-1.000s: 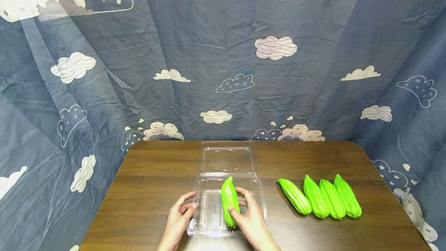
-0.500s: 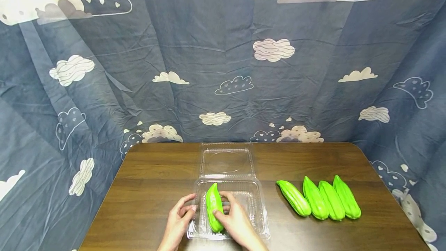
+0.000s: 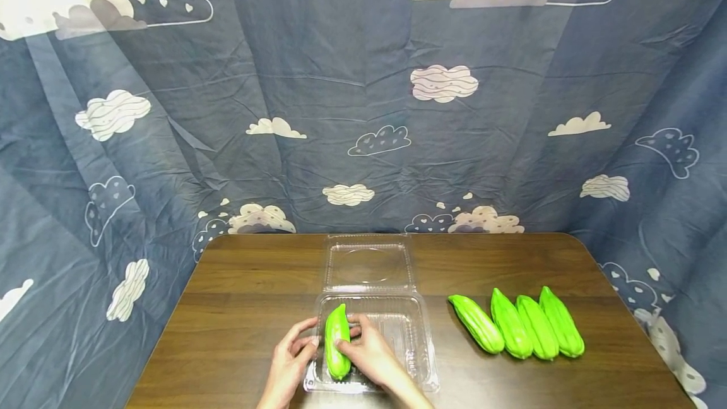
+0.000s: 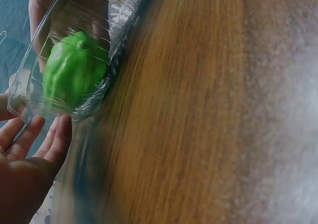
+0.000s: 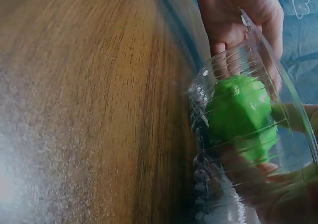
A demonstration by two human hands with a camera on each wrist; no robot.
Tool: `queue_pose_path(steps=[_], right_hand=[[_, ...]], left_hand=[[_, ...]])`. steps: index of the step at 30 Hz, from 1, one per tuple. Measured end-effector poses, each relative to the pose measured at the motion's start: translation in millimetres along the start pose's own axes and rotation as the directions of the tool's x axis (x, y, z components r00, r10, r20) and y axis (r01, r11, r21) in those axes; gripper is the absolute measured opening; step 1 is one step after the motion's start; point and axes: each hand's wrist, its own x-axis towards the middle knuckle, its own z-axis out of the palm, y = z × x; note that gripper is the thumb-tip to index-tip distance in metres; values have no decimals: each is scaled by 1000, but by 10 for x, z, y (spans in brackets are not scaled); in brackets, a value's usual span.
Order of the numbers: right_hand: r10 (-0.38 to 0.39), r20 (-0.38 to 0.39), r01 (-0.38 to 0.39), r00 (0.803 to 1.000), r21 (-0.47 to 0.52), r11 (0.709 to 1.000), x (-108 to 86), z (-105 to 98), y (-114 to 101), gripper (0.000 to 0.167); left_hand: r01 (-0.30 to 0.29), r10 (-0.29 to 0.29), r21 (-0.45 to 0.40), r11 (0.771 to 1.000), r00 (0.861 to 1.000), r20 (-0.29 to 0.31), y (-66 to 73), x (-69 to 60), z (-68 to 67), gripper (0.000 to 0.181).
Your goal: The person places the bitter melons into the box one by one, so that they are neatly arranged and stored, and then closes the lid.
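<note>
Tabletop [image 3: 238, 311], wood-grain. Clear clamshell container [image 3: 422, 333], lid [image 3: 369, 268] open. Left hand [image 3: 287, 356]: fingers apart, at container's left side. Right hand [image 3: 368, 352]: fingers clamped on ridged green gourd [image 3: 334, 331], shifted leftward inside container; placing looks nearly done.

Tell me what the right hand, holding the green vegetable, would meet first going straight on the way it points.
Probably the clear container's left wall, reached first by the green vegetable that the right hand holds. Whether they touch is unclear.
</note>
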Motion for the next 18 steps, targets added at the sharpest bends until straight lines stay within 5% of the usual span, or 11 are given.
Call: queue_pose_path(steps=[6,12,18], right_hand=[[1,-4,-1,1000,-116,993,26,9,9,49],[54,13,-53,998,-80,995,7,21,-15,50],[9,-14,-12,1000,-212,977,-4,4,-38,52]], left_hand=[[6,-6,-4,1000,1000,9,0,-2,-14,43],[21,-21,-4,1000,1000,10,-21,5,-22,44],[25,-24,-14,1000,1000,9,-34,12,-20,44]])
